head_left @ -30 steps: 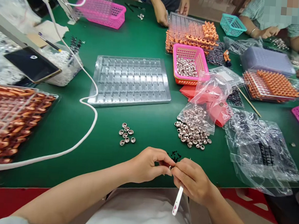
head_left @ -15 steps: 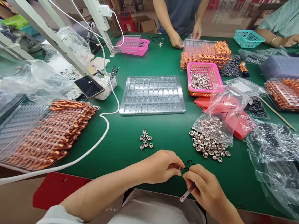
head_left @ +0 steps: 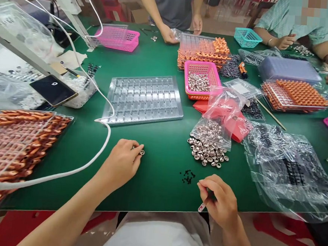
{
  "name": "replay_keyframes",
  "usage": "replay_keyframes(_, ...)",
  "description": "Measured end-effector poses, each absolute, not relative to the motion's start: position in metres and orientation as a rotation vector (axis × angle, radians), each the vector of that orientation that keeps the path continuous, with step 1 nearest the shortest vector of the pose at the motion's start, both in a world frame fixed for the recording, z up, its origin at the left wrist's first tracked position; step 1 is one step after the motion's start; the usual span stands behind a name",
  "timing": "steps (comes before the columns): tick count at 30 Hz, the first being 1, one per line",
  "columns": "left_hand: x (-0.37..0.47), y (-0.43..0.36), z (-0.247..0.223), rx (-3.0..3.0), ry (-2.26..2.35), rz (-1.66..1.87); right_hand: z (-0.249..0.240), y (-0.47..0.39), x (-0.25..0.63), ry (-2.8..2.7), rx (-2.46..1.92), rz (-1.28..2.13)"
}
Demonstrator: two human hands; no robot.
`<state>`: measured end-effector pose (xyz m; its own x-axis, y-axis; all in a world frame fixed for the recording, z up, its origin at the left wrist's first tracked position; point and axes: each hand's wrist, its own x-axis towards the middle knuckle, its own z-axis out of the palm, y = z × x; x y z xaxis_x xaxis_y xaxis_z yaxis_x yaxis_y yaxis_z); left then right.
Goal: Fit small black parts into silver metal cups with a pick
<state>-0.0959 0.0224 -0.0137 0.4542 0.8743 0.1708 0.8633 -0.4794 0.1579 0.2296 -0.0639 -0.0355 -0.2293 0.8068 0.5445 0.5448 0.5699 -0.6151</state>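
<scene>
My left hand (head_left: 122, 159) is over the small group of silver metal caps (head_left: 142, 152) on the green table. Its fingers are curled together at a cap, and they hide most of that group. In my right hand (head_left: 219, 200) is a slim tool, likely tweezers (head_left: 201, 207), whose pale end with red marks shows below the fingers. Tiny black pieces (head_left: 188, 176) lie scattered just left of this hand. Beyond them a larger heap of the silver caps (head_left: 208, 150) spills from a clear plastic bag (head_left: 224, 104).
A clear compartment tray (head_left: 145, 101) lies ahead. A white cable (head_left: 102, 148) loops past my left forearm. Orange parts in trays (head_left: 19, 146) stand left. A pink basket (head_left: 203, 67) holds more caps. Plastic bags (head_left: 292, 173) cover the right side. Two co-workers sit or stand opposite.
My left hand has moved away from my right, leftward to the small group of caps. My right hand has stayed near the black pieces with its tool. The view has shifted.
</scene>
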Motion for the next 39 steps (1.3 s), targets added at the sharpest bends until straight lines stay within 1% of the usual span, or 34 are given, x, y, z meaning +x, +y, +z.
replay_keyframes(2, -0.092, 0.023, -0.007, 2.674, 1.635, 0.333, -0.039, -0.065, 0.231, -1.841, -1.107, 0.348)
replay_keyframes(4, -0.078, 0.023, 0.000, 2.670, 1.621, 0.392, -0.041, -0.066, 0.232, -1.775, -1.118, 0.322)
replay_keyframes(8, -0.021, 0.023, 0.006, 2.588, 1.257, 0.505, -0.043, -0.067, 0.232, -1.713, -1.142, 0.275)
replay_keyframes(11, 0.023, 0.030, -0.002, 2.485, 1.089, 0.483, -0.042, -0.066, 0.232, -1.713, -1.147, 0.253)
replay_keyframes(16, 0.062, 0.046, -0.020, 2.404, 1.135, 0.435, -0.041, -0.067, 0.231, -1.720, -1.184, 0.246)
replay_keyframes(21, 0.066, 0.047, -0.023, 2.375, 1.153, 0.467, -0.039, -0.066, 0.229, -1.724, -1.181, 0.244)
replay_keyframes(28, 0.055, 0.042, -0.013, 2.336, 1.143, 0.581, -0.037, -0.066, 0.228, -1.655, -1.178, 0.313)
replay_keyframes(34, 0.026, 0.027, -0.007, 2.212, 1.156, 0.598, -0.039, -0.069, 0.236, -1.456, -1.196, 0.446)
replay_keyframes(39, 0.003, 0.009, -0.011, 2.145, 1.130, 0.595, -0.038, -0.062, 0.237, -1.340, -1.139, 0.689)
